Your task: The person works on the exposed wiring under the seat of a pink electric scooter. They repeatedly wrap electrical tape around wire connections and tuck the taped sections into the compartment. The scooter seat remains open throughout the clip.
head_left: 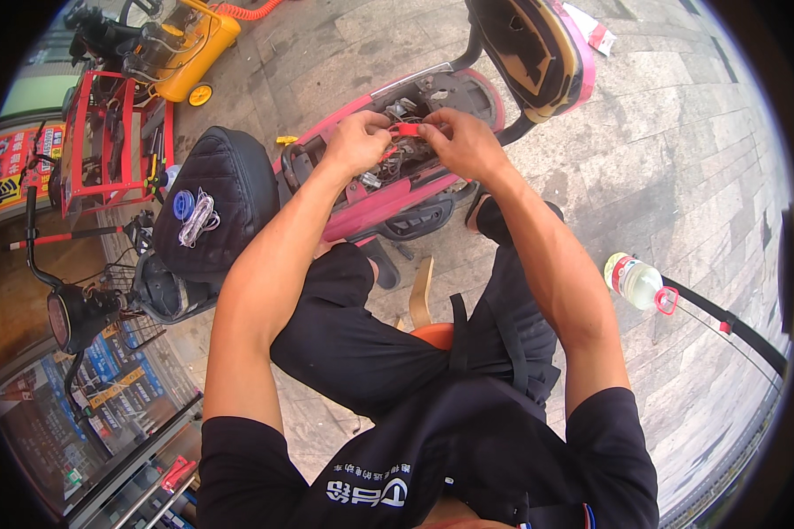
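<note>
Pinching a red piece [405, 130] at opposite ends, left hand [359, 143] and right hand [464, 145] were over the scooter's [375, 209] open bay [457, 89], each pressed together on it. Couldn't tell what part it was. Wires [407, 160] lay tangled in the bay just below. Seat [229, 172] was left of the scooter, blue spool [183, 204] and pale cord [200, 220] on top. Compressor [201, 55] stood upper left, near the red rack [125, 137]. Bottle [635, 280] was well off right.

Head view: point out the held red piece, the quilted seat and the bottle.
Red piece [406, 130], head view: its middle.
Quilted seat [235, 183], head view: its black cover.
Bottle [641, 284], head view: its side.
</note>
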Tool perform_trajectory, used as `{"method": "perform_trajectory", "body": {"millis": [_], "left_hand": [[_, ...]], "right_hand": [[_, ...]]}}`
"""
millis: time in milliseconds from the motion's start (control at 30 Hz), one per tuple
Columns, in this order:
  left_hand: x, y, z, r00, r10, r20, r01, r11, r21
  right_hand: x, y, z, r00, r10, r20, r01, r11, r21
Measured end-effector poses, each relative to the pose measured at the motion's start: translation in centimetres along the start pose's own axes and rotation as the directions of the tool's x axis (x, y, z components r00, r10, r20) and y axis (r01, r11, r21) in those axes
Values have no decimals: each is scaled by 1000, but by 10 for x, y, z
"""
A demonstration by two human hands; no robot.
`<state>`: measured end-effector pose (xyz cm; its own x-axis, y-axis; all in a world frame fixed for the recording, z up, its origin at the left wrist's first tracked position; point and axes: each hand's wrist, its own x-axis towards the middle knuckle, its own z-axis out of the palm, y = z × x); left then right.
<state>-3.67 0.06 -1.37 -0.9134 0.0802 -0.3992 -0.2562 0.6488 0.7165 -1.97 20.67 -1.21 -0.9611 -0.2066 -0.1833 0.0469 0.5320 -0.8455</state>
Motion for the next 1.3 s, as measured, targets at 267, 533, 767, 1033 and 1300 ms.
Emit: {"method": "perform_trajectory", "body": {"millis": [267, 533, 767, 1033, 1300], "left_hand": [[-2, -8, 4, 995, -80, 55, 89, 978, -190], [3, -19, 4, 984, -117, 134, 167, 874, -457], [8, -19, -4, 962, -118, 245, 224, 857, -465], [5, -10, -4, 967, -95, 236, 193, 878, -438], [3, -9, -7, 962, -53, 268, 166, 894, -416]], "right_hand": [[8, -2, -4, 998, 50, -29, -49, 998, 27], [9, 1, -2, 999, -5, -48, 5, 1000, -3], [6, 4, 1, 997, 3, -71, 0, 999, 44], [-3, 7, 4, 998, -48, -39, 48, 999, -9], [-11, 6, 9, 998, -57, -25, 57, 998, -26]]}}
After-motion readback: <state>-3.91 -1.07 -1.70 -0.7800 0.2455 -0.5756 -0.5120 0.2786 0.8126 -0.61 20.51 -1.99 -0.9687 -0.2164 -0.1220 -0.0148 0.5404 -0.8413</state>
